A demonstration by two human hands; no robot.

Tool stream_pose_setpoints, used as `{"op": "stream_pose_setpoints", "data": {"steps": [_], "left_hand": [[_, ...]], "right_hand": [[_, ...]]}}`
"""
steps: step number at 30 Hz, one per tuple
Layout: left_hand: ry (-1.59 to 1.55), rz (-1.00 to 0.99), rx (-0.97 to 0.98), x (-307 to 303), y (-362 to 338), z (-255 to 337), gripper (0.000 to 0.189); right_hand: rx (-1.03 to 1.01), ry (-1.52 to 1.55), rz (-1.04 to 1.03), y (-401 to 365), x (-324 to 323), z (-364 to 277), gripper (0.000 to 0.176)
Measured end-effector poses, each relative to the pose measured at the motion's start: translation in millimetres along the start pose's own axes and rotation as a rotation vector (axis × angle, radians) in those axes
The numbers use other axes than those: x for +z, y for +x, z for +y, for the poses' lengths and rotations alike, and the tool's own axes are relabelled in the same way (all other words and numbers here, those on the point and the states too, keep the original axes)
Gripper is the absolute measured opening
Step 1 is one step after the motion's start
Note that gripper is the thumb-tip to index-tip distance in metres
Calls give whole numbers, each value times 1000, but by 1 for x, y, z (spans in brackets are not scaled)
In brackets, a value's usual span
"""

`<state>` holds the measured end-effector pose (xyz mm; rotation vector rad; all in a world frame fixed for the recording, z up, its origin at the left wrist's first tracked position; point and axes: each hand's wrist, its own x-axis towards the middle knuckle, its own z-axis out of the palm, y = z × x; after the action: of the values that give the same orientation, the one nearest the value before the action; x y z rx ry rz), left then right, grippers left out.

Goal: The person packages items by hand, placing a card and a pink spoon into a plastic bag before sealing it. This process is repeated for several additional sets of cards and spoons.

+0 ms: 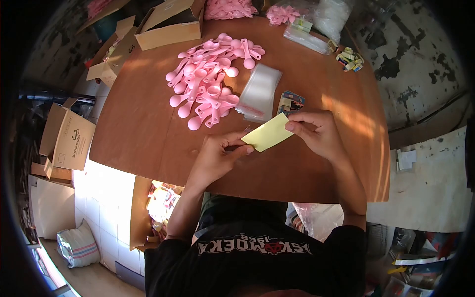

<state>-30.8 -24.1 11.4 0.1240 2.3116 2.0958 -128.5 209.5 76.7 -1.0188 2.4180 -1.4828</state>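
Observation:
A pale yellow card [267, 132] is stretched between my two hands above the near part of the table. My left hand [221, 154] pinches its lower left corner between thumb and fingers. At the upper right end, my right hand [314, 129] grips the card the same way. Just beyond it lies a stack of clear plastic bags [261, 89], and beside that a small dark printed box [291, 102]. Pink measuring spoons [208, 74] lie in a large heap to the left of the bags.
The brown wooden table [148, 114] carries an open cardboard box [168, 24] at the far left. Bagged pink pieces [230, 9] and more clear bags [307, 39] lie along the far edge. Small yellow-green packs [350, 60] sit at the right. Cartons [69, 136] stand left of the table.

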Motion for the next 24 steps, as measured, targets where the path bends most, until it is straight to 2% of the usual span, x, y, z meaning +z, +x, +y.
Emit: {"op": "stream_pose_setpoints", "data": {"steps": [4, 7, 9, 10, 12, 15, 18, 20, 21, 23, 24], "left_hand": [[-56, -77, -42, 5, 1, 3, 26], [-43, -70, -16, 9, 2, 3, 27], [-58, -46, 88, 12, 1, 5, 29], [-59, -42, 89, 14, 0, 6, 29], [73, 63, 167, 16, 0, 7, 31], [145, 90, 144, 17, -5, 17, 31], [157, 158, 264, 19, -6, 12, 34], [167, 168, 288, 19, -9, 16, 35], [178, 176, 308, 18, -11, 17, 37], [212, 182, 358, 12, -10, 8, 42], [250, 187, 410, 9, -9, 5, 47]], "right_hand": [[-17, 29, 68, -1, 15, -6, 14], [-87, -28, -35, -2, 21, -9, 14], [-233, -133, -132, -4, 26, -7, 13], [-151, -144, -189, -7, 26, -12, 14], [-193, -160, -180, -10, 29, -15, 15], [-267, -203, -191, -9, 33, -12, 19], [-202, -114, -228, -9, 36, -14, 18], [139, 161, -336, -8, 37, -19, 18], [140, 159, -338, -4, 38, -24, 18], [35, -206, -446, 5, 41, -34, 19], [34, -209, -449, 8, 45, -29, 19]]}}
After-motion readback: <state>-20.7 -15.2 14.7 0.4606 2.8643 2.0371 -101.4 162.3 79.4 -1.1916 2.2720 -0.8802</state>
